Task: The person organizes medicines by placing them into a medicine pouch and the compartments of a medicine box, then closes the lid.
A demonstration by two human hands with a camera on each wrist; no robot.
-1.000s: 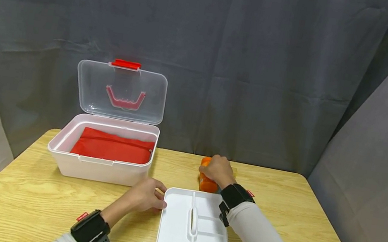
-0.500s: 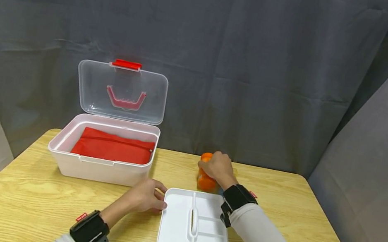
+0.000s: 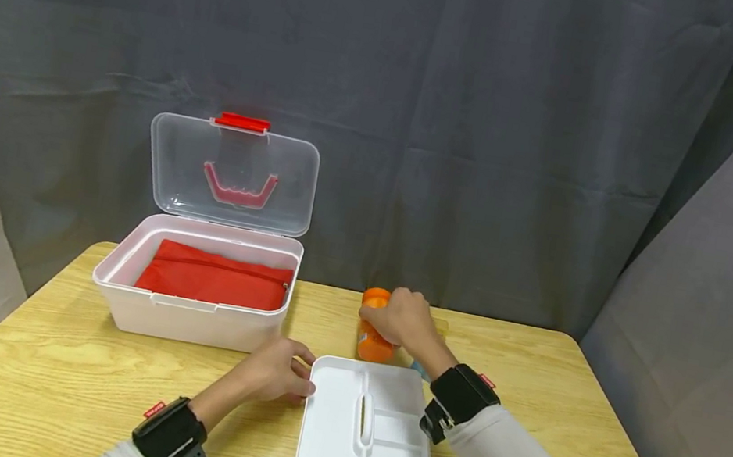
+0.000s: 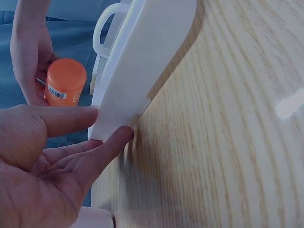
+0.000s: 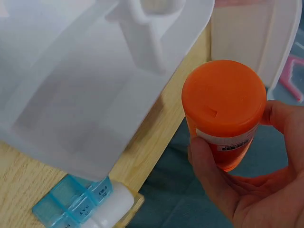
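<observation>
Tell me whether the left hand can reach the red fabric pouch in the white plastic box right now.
Probably yes: the pouch lies uncovered in the box, the clear plastic lid stands open, and the left hand is nearby, though it would first leave the rectangular white plastic tray.

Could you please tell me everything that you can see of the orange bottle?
The orange bottle is rounded and looks plastic, with a pale barcode label round it. One smooth, round end shows in the right wrist view; whether cap or base is unclear. It looks tipped rather than upright. The right hand grips it between thumb and fingers, beyond the white tray and to the right of the open box. Whether it touches the table is unclear.
</observation>
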